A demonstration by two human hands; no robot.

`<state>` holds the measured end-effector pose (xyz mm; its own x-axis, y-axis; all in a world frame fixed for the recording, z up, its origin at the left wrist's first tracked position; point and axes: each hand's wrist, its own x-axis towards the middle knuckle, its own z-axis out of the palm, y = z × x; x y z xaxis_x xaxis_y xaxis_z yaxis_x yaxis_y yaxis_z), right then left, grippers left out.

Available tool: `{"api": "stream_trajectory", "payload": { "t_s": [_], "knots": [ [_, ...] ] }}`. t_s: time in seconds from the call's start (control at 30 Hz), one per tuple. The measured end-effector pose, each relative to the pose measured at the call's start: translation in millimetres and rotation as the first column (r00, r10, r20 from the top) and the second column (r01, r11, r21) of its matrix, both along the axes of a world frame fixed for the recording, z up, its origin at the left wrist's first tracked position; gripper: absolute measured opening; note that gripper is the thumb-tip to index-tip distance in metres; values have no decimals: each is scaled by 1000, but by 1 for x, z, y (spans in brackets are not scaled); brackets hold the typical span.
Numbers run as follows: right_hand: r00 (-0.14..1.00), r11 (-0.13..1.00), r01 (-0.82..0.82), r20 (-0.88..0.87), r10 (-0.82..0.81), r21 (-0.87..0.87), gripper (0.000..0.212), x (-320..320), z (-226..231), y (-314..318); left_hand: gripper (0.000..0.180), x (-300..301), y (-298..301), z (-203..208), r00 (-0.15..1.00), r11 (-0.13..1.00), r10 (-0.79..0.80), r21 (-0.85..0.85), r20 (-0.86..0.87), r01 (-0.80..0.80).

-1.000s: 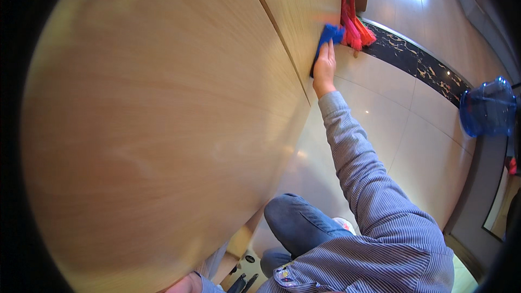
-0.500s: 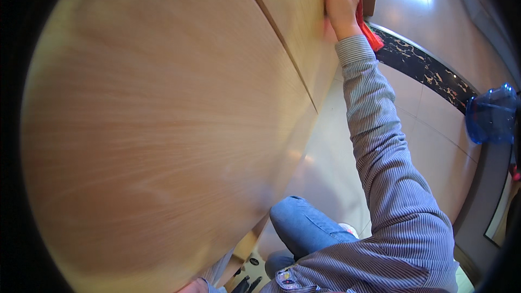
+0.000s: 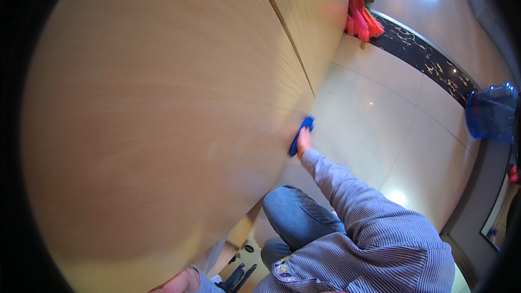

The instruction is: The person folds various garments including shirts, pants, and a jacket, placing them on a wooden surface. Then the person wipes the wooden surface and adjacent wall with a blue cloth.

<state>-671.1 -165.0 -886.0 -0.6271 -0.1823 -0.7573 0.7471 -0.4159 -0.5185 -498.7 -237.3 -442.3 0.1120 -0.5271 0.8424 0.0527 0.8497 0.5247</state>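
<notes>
A blue cloth (image 3: 307, 123) lies flat against the pale wooden panel (image 3: 163, 108), close to the panel's right-hand edge. My right hand (image 3: 304, 142) is closed on this cloth and presses it to the wood; the arm bends across from the lower right. At the bottom of the view, my left hand (image 3: 184, 281) is by the panel's lower edge. Its fingers are mostly cut off by the dark rim, so their pose does not show.
Red and pink broom bristles (image 3: 362, 24) hang at the panel's far end. A dark marbled strip (image 3: 423, 57) crosses the tiled floor (image 3: 374, 108). On the right stands a clear blue water bottle (image 3: 491, 113). My bent knee (image 3: 296, 211) is below the panel.
My right hand has come from the panel's far end down toward me, bringing the blue cloth along the wood. The red bristles are now uncovered. My left hand shows slightly more.
</notes>
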Motion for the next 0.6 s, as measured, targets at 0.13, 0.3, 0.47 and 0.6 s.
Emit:
{"api": "stream_trajectory", "payload": {
  "t_s": [0.13,0.3,0.47,0.6],
  "knots": [
    [940,956,-206,228,252,-209,46,50,71,7,67,-1,6,-2,999,998,15,57,35,-17],
    [929,993,-47,-371,3,-108,53,-2,180,25,71,1,7,-4,997,997,46,63,69,-51],
    [190,913,371,-977,102,167,52,-80,304,29,75,9,11,-11,998,975,-63,213,29,55],
    [-251,846,521,-968,25,-113,46,-117,410,25,77,17,10,-18,980,944,-197,267,-13,193]
  ]
}}
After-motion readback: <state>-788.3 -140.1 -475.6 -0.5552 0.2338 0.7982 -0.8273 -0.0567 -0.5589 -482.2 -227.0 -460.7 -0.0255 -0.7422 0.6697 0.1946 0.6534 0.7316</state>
